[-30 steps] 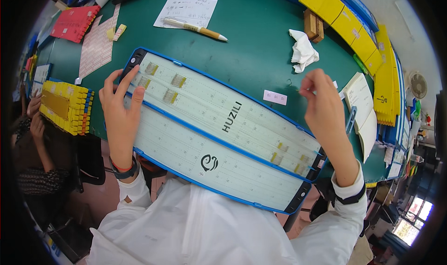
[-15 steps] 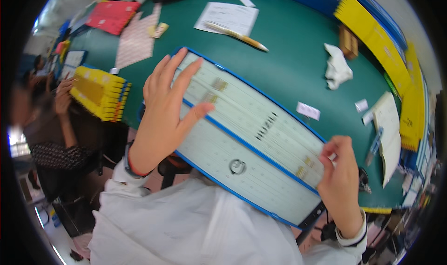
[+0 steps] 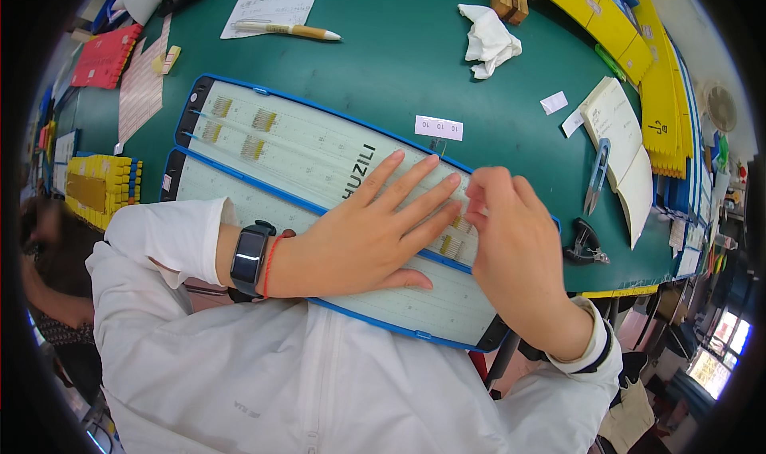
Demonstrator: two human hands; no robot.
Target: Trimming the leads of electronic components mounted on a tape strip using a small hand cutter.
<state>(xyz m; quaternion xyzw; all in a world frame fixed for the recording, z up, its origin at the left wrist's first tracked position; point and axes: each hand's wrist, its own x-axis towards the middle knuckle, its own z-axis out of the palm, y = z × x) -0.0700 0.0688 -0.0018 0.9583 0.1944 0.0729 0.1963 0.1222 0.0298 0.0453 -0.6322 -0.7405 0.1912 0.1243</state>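
Note:
A long flat case (image 3: 311,155) with a blue rim lies opened into two pale halves, tilted across the table edge and my lap. Small groups of thin gold-coloured pieces (image 3: 264,119) sit near both ends of its far half. My left hand (image 3: 359,238) rests flat on the case right of its middle, palm down, fingers spread. At the right end, my right hand (image 3: 519,234) has thumb and forefinger pinched together just above the gold-coloured pieces (image 3: 452,245). Whatever the pinch holds is too small to make out. A small white printed label (image 3: 439,128) lies just beyond the far rim.
On the green table (image 3: 383,71) lie a crumpled tissue (image 3: 488,41), a pen (image 3: 295,30) on a paper sheet, blue thread snips (image 3: 597,175), an open notebook (image 3: 616,139) and a black stapler-like tool (image 3: 585,242). Yellow folders (image 3: 658,87) line the right side. Another person sits at left.
My left hand has moved from the left end of the case toward its right end, beside my right hand. The whole view has shifted right, and my right hand stays pinched.

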